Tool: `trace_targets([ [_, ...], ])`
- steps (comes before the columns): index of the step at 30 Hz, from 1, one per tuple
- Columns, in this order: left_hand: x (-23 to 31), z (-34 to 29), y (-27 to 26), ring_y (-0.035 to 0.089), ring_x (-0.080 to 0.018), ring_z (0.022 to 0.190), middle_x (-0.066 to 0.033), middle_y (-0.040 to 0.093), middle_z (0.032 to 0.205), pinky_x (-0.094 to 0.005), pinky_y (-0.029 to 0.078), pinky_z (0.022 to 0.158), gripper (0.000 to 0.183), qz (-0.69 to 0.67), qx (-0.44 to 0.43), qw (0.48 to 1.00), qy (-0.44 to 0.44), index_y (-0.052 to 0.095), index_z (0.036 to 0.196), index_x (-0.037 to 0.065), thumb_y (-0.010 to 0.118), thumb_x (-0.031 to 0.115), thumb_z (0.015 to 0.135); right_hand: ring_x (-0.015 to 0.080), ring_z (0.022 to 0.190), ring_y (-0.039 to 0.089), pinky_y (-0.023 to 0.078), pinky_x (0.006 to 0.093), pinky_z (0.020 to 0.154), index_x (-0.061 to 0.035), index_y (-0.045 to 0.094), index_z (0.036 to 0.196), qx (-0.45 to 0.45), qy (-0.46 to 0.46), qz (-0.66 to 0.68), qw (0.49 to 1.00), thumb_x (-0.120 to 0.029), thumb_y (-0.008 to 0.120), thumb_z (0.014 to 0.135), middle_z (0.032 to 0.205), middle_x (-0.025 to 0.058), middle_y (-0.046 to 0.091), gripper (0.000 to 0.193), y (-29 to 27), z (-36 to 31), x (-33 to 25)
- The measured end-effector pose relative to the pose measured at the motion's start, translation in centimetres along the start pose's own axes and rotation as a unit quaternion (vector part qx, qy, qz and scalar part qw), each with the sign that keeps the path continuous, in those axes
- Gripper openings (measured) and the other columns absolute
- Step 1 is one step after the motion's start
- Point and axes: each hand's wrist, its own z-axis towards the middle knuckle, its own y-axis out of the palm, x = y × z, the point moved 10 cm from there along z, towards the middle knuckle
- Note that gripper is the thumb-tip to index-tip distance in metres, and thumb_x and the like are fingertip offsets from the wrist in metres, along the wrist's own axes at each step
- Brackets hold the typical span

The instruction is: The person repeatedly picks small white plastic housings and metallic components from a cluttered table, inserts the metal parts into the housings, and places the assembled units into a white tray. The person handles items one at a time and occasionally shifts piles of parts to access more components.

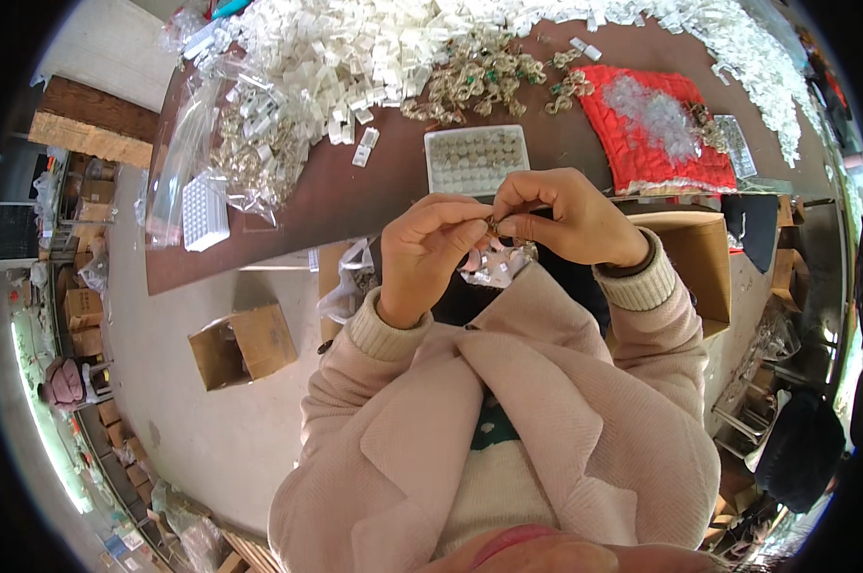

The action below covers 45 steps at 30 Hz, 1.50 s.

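Observation:
My left hand (422,250) and my right hand (573,218) meet over the table's near edge, both with fingers pinched. Between their fingertips is a small gold-coloured metal piece (493,227); its exact kind is too small to make out. Just beyond the fingers lies a white tray (434,183) with rows of small round pieces. Farther back a heap of gold-coloured metal pieces (479,81), some with green parts, rests on the brown table (317,205). Below my hands, partly hidden by them, a shiny clear bag (496,267) shows over my lap.
White plastic pieces (307,57) cover the table's far side. Right of the tray, a red quilted cloth (627,170) bears clear plastic bits (656,119). A white slotted tray (205,215) lies at left. Open cardboard boxes (264,339) stand on the floor and beside my right arm.

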Motion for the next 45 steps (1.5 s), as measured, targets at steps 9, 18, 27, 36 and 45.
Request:
trace_targets([
  [9, 1.4, -3.0, -1.9, 0.07, -0.0185, 0.087, -0.0148, 0.067, 0.108, -0.0279, 0.058, 0.079, 0.013, 0.069, 0.135, 0.983, 0.1, 0.068, 0.106, -0.005, 0.062, -0.007, 0.095, 0.0286, 0.08, 0.069, 0.052, 0.0364, 0.08, -0.0041, 0.071, 0.093, 0.191, -0.149, -0.182, 0.953, -0.006, 0.074, 0.081, 0.079, 0.0084, 0.071, 0.013, 1.8, -1.4, -3.2],
  [18, -0.5, -3.9, -2.6, 0.068, -0.0156, 0.087, -0.0121, 0.067, 0.107, -0.0271, 0.056, 0.075, 0.013, -0.099, 0.203, 0.971, 0.079, 0.067, 0.109, -0.005, 0.061, -0.002, 0.098, 0.0293, 0.082, 0.069, 0.056, 0.0338, 0.071, -0.0002, 0.069, 0.101, 0.268, -0.102, -0.046, 0.957, 0.001, 0.075, 0.079, 0.094, 0.0121, 0.072, 0.022, 2.9, -2.5, -0.3],
  [27, -2.2, -3.0, -4.5, 0.066, -0.0137, 0.081, -0.0105, 0.072, 0.096, -0.0271, 0.056, 0.073, 0.013, -0.087, 0.228, 0.969, 0.027, 0.067, 0.107, -0.004, 0.063, 0.005, 0.099, 0.0302, 0.087, 0.065, 0.054, 0.0371, 0.075, -0.0019, 0.07, 0.106, 0.269, -0.261, -0.328, 0.867, 0.008, 0.073, 0.08, 0.096, 0.0119, 0.069, 0.028, 4.3, -3.0, -4.2],
  [36, -0.1, 6.1, -12.7, 0.066, -0.0318, 0.081, -0.0151, 0.065, 0.089, -0.0416, 0.052, 0.071, 0.022, 0.666, 0.136, 0.733, 0.008, 0.071, 0.1, 0.003, 0.072, 0.021, 0.087, 0.0258, 0.073, 0.064, 0.051, 0.0304, 0.064, -0.0017, 0.068, 0.102, 0.286, -0.141, -0.144, 0.937, 0.005, 0.068, 0.086, 0.091, 0.013, 0.066, 0.017, 1.8, -3.6, -1.3],
  [45, -0.8, 7.5, -12.6, 0.064, -0.0344, 0.085, -0.0134, 0.069, 0.086, -0.0456, 0.05, 0.075, 0.02, 0.695, 0.07, 0.715, 0.026, 0.07, 0.092, 0.007, 0.072, 0.023, 0.079, 0.0203, 0.071, 0.064, 0.05, 0.0288, 0.063, -0.0006, 0.069, 0.099, 0.277, -0.123, -0.113, 0.946, 0.007, 0.071, 0.084, 0.088, 0.0109, 0.067, 0.017, 0.9, -3.7, -1.6],
])
